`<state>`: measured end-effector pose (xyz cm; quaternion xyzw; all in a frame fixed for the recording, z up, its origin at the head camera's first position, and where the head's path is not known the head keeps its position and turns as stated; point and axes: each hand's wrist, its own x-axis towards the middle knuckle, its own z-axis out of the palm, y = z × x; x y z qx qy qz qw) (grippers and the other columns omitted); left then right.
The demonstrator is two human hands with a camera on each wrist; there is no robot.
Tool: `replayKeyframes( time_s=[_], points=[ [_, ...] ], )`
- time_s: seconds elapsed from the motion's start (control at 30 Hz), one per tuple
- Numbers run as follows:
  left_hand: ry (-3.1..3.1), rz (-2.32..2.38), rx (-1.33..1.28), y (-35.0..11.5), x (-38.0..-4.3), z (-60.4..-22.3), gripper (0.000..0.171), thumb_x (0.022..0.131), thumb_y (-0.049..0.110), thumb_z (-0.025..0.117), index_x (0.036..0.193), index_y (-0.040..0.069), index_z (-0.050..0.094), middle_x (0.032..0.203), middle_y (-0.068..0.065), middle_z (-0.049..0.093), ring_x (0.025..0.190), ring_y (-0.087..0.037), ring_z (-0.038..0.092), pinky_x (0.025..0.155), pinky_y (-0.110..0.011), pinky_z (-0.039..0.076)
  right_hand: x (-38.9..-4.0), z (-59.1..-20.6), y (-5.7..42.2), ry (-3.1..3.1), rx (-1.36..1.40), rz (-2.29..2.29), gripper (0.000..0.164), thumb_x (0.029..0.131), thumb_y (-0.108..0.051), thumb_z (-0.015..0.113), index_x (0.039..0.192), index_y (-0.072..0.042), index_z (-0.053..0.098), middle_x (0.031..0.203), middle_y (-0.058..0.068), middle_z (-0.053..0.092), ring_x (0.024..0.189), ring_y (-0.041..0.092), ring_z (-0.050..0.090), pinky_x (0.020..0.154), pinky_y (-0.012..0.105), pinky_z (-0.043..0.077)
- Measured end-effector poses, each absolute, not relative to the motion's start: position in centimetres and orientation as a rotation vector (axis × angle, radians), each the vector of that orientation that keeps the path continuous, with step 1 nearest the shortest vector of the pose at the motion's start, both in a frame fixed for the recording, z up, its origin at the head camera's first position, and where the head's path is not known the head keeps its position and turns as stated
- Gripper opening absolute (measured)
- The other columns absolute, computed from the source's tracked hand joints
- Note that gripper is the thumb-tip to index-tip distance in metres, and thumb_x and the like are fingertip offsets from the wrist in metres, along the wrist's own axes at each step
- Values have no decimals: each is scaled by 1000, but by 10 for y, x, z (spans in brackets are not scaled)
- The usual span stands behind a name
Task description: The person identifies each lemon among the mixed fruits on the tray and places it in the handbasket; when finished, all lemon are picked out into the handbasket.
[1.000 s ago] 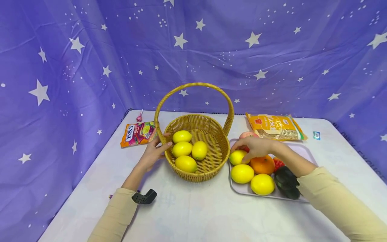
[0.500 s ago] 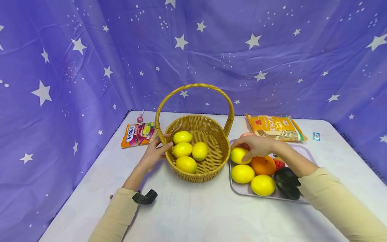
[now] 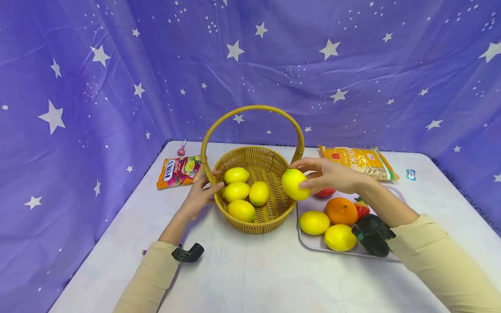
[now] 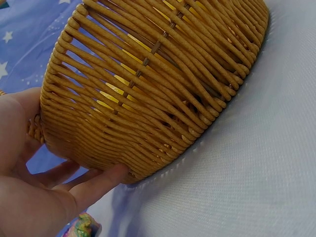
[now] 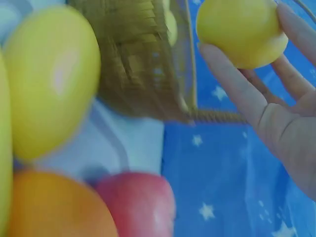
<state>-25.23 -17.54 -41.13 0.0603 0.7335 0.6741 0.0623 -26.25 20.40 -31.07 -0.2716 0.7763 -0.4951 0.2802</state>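
Observation:
My right hand (image 3: pixel 330 174) pinches a yellow lemon (image 3: pixel 295 184) between thumb and fingers, held up at the right rim of the wicker basket (image 3: pixel 256 227). In the right wrist view the same lemon (image 5: pixel 242 29) sits in the fingertips, above the table. Several lemons (image 3: pixel 241 211) lie in the basket's left half. At the basket's left side, my left hand (image 3: pixel 197 198) holds the rim near the handle's foot. The left wrist view has the fingers of that hand (image 4: pixel 44 197) against the outer wicker wall, with the thumb up at the rim.
On the right, a pale tray (image 3: pixel 313 248) bears two lemons (image 3: pixel 339 238), an orange (image 3: pixel 341 211), a strawberry (image 3: pixel 362 210), a red fruit (image 3: pixel 325 192) and a dark green item (image 3: pixel 373 243). Behind are a grain bag (image 3: pixel 362 163) and, at left, a candy bag (image 3: pixel 180 171) and a lollipop (image 3: pixel 181 152).
My right hand has lifted the lemon off the tray's upper left corner and carried it up and left to the basket's rim. The left hand and basket have stayed in place.

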Motion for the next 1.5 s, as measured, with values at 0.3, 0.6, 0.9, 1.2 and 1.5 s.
replayKeyframes(
  time_s=[0.3,0.6,0.9,1.2,1.5],
  points=[
    [2205,2048,172,-172,-248,-415,50,99,16,57,145,5,39,143,-22,35,121,-42,50,84,-43,55,-262,-336,150,1923,-578,-1322,58,91,-22,70,142,-12,44,141,18,41,116,29,54,86,45,54],
    [2187,2062,171,-168,-249,-415,49,99,17,57,144,5,40,143,-21,36,121,-41,50,84,-45,55,-269,-353,120,1974,-463,-1170,51,88,-19,74,134,-13,55,139,18,44,103,26,61,77,41,57],
    [2233,2029,162,-170,-252,-416,50,100,18,56,146,7,39,143,-21,36,117,-39,51,85,-45,54,-270,-360,111,2053,-434,-1181,51,87,-12,74,134,-6,56,133,21,49,92,24,64,73,39,58],
    [2243,2025,150,-172,-252,-418,50,99,19,57,145,7,40,143,-21,37,116,-38,51,86,-46,53,-275,-348,124,2019,-495,-1171,43,90,-10,69,131,-2,56,122,18,58,103,28,62,82,41,56],
    [2257,2019,145,-174,-253,-412,49,99,19,58,143,7,41,143,-21,37,117,-39,52,86,-45,54,-278,-328,169,2011,-792,-1172,48,94,-16,65,137,-2,49,133,16,54,120,33,52,99,43,46]
  ],
)
